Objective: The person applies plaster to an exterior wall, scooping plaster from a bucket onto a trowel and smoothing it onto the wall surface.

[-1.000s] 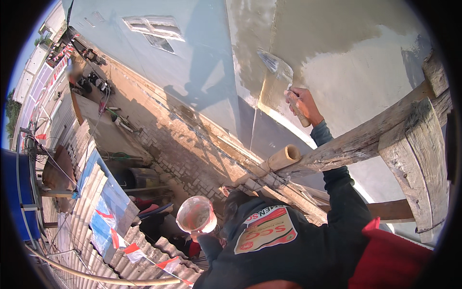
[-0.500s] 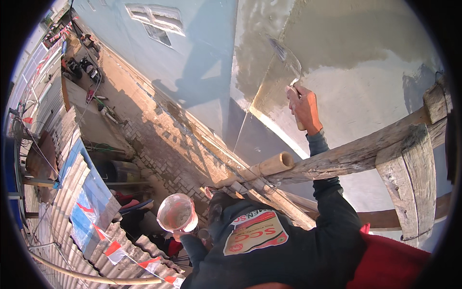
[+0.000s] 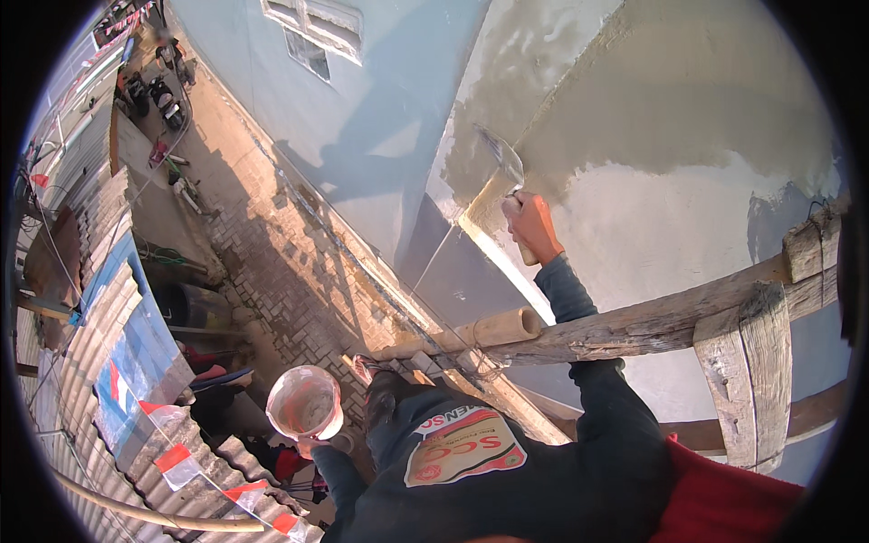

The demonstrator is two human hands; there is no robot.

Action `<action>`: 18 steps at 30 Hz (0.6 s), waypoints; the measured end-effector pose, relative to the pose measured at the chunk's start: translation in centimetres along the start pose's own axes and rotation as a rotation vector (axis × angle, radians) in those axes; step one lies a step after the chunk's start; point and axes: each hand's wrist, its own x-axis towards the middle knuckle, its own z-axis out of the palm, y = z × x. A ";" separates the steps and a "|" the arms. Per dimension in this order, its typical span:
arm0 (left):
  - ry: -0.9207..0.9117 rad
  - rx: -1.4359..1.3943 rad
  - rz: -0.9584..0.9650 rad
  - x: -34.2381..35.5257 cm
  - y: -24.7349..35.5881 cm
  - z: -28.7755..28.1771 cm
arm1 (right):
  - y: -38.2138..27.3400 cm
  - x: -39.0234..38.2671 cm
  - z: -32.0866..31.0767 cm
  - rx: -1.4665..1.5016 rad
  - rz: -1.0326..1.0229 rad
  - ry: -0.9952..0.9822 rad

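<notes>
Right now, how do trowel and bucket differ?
The trowel has a flat, tapering blade; the bucket is round and open-topped. The trowel is at the wall; the bucket is apart from it. The right hand grips the trowel, the left hand the bucket. Both are handheld.

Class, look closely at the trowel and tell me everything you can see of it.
The trowel has a greyish, metal-looking blade, broad near the handle and narrowing toward its tip, partly shiny. Its handle is pale and looks wooden. The right hand closes round the handle, whose end shows below the fist. The blade points up and left in the picture, over a damp-looking patch of the wall, near a corner edge. Whether it presses on the wall is unclear.
</notes>
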 end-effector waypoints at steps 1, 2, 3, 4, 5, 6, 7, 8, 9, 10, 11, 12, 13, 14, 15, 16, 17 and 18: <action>0.004 0.000 -0.012 -0.1 0.0 -0.2 | -0.4 0.0 -0.5 -0.172 -0.134 0.093; 0.020 0.010 -0.035 -0.6 -0.8 -1.0 | -1.1 1.0 -0.8 -0.192 -0.258 0.124; 0.022 0.012 -0.048 -0.8 -0.9 -1.1 | -2.8 0.7 -1.7 -0.199 -0.260 0.119; 0.021 0.012 -0.058 -1.0 -1.0 -1.2 | -5.6 0.1 -3.0 -0.151 -0.248 0.161; 0.020 0.012 -0.064 -1.0 -0.9 -1.2 | -7.8 -0.2 -4.0 -0.100 -0.235 0.203; 0.018 0.012 -0.067 -0.8 -0.7 -1.1 | -9.0 -0.6 -4.5 -0.107 -0.241 0.202; 0.017 0.011 -0.073 -0.6 -0.6 -1.0 | -9.9 -1.3 -4.9 0.043 -0.204 0.200; 0.009 0.015 -0.058 0.2 -0.1 -0.1 | -10.3 -1.9 -5.8 0.189 -0.161 0.216; 0.008 0.010 -0.069 0.2 -0.3 0.1 | -10.7 -1.9 -6.0 0.180 -0.171 0.201; 0.019 0.000 -0.091 0.0 -0.8 -0.3 | -10.9 -1.8 -6.0 0.282 -0.160 0.155; 0.020 -0.001 -0.095 0.1 -0.8 -0.4 | -10.7 -1.8 -6.2 0.381 -0.135 0.124; 0.027 0.000 -0.102 0.0 -0.9 -0.4 | -10.5 -1.2 -6.1 0.419 -0.118 0.081; 0.020 -0.002 -0.094 0.3 -0.6 -0.2 | -9.8 -0.6 -6.1 0.411 -0.109 0.083; 0.015 -0.021 -0.095 0.4 -0.4 0.2 | -8.4 0.4 -5.8 0.379 -0.067 0.021; 0.009 -0.027 -0.098 0.3 0.0 0.3 | -6.8 1.5 -5.1 0.349 -0.030 -0.043; 0.006 -0.039 -0.107 0.4 0.1 0.3 | -4.7 2.5 -3.8 0.339 -0.013 -0.104; 0.006 -0.046 -0.115 0.6 -0.1 0.5 | -2.6 3.1 -2.2 0.322 0.031 -0.142; 0.007 -0.056 -0.126 1.2 -0.9 0.4 | -0.5 3.7 -0.6 0.311 0.074 -0.184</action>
